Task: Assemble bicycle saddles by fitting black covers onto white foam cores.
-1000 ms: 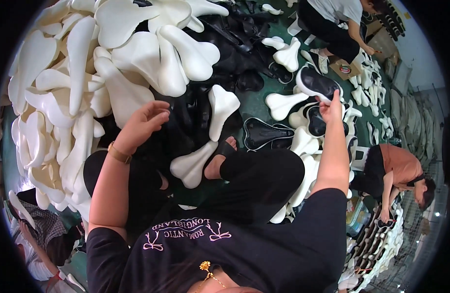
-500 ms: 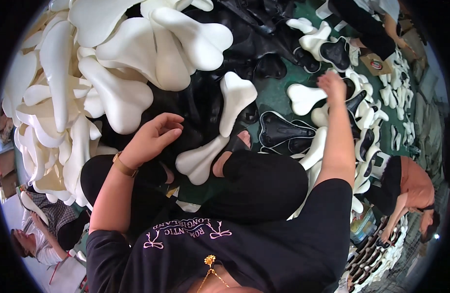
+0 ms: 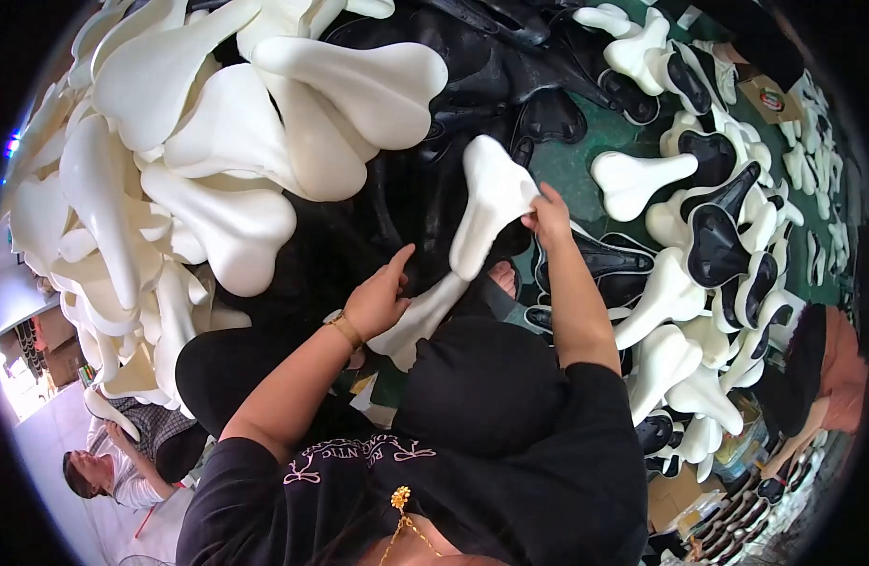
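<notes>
Since the earlier frame, the right hand (image 3: 549, 221) had moved from the pile of white and black saddles (image 3: 678, 292) to one white saddle (image 3: 491, 200), and the left hand (image 3: 376, 304) had come nearer to it. That white saddle served as the landmark: its wide end lay within the right hand's fingers, which were closed over its edge, thumb and fingertips pinching it. Whether it hung clear of what was under it, I could not tell. Below its narrow tip, the left hand's fingers were loosely spread, index stretched out, with no hold on anything visible.

One second white saddle (image 3: 423, 323) lay below the landmark, partly behind the left hand. One third white saddle (image 3: 634, 179) lay to its right on the green floor (image 3: 568, 141). The heap of white saddles (image 3: 213, 222) to its left and the pile farther right overlapped too much to count. One cardboard box (image 3: 770, 98) sat beyond, to its upper right.
</notes>
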The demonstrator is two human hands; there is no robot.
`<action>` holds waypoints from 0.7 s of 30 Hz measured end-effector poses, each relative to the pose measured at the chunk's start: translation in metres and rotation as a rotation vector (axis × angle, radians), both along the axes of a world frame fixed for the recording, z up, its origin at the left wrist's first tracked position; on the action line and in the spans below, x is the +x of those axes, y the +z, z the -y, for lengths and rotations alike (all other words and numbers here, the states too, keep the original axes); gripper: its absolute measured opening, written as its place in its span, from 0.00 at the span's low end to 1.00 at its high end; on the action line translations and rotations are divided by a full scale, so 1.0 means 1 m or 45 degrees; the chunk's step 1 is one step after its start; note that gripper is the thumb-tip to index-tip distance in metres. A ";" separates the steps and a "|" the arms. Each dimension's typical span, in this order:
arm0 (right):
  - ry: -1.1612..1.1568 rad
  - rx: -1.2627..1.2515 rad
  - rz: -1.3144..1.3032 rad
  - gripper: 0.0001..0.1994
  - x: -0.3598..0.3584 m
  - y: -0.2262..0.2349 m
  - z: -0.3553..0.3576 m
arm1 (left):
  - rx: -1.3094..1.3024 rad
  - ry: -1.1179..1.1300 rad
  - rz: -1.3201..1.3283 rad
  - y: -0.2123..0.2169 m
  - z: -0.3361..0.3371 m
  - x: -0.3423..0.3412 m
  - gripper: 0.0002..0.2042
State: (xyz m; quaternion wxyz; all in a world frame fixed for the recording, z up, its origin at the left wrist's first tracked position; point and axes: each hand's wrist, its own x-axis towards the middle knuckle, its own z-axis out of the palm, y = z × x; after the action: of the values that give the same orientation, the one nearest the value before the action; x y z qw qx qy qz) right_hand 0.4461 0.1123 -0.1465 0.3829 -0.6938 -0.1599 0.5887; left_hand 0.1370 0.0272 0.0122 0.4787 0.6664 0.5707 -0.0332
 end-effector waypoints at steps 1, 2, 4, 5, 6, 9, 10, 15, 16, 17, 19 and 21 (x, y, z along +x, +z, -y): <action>-0.112 -0.032 -0.170 0.33 0.012 -0.003 0.014 | -0.006 -0.022 0.021 -0.003 -0.004 0.010 0.41; -0.211 -0.064 -0.358 0.31 0.011 0.001 0.027 | 0.017 -0.001 -0.008 -0.002 -0.007 0.014 0.44; -0.159 -0.006 -0.475 0.28 -0.020 0.023 0.045 | 0.030 0.012 -0.038 -0.001 -0.012 0.022 0.48; -0.206 0.037 -0.603 0.26 -0.045 0.036 0.052 | 0.348 0.030 0.095 -0.001 -0.016 0.027 0.50; -0.252 0.086 -0.733 0.24 -0.070 0.046 0.060 | 0.667 0.051 0.232 -0.002 -0.020 0.032 0.51; 0.006 0.147 -0.555 0.19 -0.099 0.057 0.078 | 0.953 0.021 0.377 0.019 -0.038 0.047 0.46; 0.212 0.136 -0.427 0.16 -0.098 0.065 0.075 | 1.026 -0.049 0.410 0.023 -0.044 0.047 0.42; 0.465 0.225 1.183 0.20 -0.038 0.031 0.046 | 0.393 0.660 1.013 0.064 -0.057 0.018 0.28; 0.483 0.114 1.156 0.23 -0.021 0.015 0.046 | 0.159 0.877 1.194 0.072 -0.056 0.013 0.27; 0.540 -0.044 1.093 0.20 -0.018 0.006 0.047 | 0.066 1.039 1.288 0.078 -0.054 0.003 0.28; 0.600 -0.176 1.029 0.17 -0.017 -0.007 0.051 | 0.026 1.302 1.398 0.096 -0.046 -0.007 0.27; 0.927 -0.143 1.156 0.15 -0.018 -0.006 0.061 | 0.025 1.293 1.496 0.106 -0.037 -0.033 0.26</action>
State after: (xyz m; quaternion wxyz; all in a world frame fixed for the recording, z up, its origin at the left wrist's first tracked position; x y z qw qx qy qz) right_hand 0.4277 0.0516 -0.1527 0.0118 -0.7962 -0.5047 0.3335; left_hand 0.1036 0.0640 0.1178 0.6534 0.2357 0.4589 0.5540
